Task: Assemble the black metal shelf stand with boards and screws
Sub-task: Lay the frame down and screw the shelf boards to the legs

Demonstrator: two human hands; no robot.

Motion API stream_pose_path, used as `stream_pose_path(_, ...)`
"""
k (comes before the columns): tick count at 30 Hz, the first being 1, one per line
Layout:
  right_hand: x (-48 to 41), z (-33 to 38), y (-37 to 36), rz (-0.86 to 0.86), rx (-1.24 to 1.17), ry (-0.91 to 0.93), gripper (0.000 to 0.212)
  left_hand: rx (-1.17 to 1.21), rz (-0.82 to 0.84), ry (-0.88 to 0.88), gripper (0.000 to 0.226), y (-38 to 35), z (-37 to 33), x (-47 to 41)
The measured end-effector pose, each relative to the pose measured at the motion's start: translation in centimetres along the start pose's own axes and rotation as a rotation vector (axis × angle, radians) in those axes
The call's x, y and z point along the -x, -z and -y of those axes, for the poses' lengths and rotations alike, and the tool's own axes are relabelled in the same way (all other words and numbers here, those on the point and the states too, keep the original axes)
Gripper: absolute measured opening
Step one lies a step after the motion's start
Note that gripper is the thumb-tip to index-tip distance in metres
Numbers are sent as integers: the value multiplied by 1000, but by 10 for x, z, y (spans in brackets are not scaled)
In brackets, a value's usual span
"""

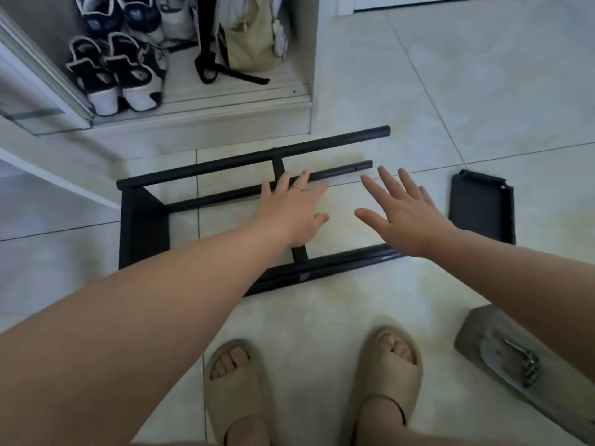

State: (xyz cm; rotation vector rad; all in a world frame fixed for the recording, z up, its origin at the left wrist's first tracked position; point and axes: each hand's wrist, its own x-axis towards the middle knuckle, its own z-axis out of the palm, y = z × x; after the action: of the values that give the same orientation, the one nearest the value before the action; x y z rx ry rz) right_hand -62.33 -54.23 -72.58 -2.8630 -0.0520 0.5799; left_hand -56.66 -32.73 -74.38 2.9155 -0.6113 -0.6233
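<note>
Black shelf stand [257, 157] lies flat on the tiled floor [450, 91], just in front of the person's feet in beige slippers [236, 391]. Its long tubes run from left to right. A flat black panel [145, 226] closes its left end, and a short crossbar [299, 252] joins the near and far tubes.

The left hand [289, 214] reaches over the middle of the stand. Its fingers are straight and hold nothing, and the fingertips lie at the thin middle tube [347, 167]. Whether they press on it cannot be told. There is a ring on one finger.

The right hand [402, 217] is spread wide with the palm down, also holding nothing. It hovers past the open right end of the stand, between the middle tube and the near tube.

A black board [481, 210] with raised edges lies on the floor to the right, apart from the stand. At lower right lies a grey board [483, 329], with a hex key [521, 352] and some small metal parts on it that are too blurred to name.

Beyond the stand is an open closet with shoes [119, 72] and a pale bag [248, 43] on its floor.
</note>
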Motion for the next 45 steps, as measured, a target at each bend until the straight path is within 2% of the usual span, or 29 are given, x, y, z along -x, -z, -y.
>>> stream_pose_path(7,111,-94,3,27,50,-154,75,-135,76,-252,66,-1,-101,31)
stream_pose_path(16,209,-218,-56,275,-14,-390,67,-252,190,-550,66,-57,-229,31)
stream_pose_path(22,210,-276,-111,387,-116,-486,64,-318,272,-754,64,-117,-266,28)
stream_pose_path(28,203,-301,-164,492,-124,-520,45,-420,193,-977,53,-164,-283,22)
stream_pose_path(31,201,-309,-182,483,-96,-527,46,-415,178,-988,40,-179,-287,19)
stream_pose_path(35,188,-316,-195,403,-71,-530,49,-337,76,-1003,31,-189,-285,17)
stream_pose_path(41,190,-319,-206,348,12,-500,45,-314,27,-991,29,-192,-282,16)
stream_pose_path(45,196,-318,-209,414,114,-471,34,-335,-4,-992,28,-191,-283,17)
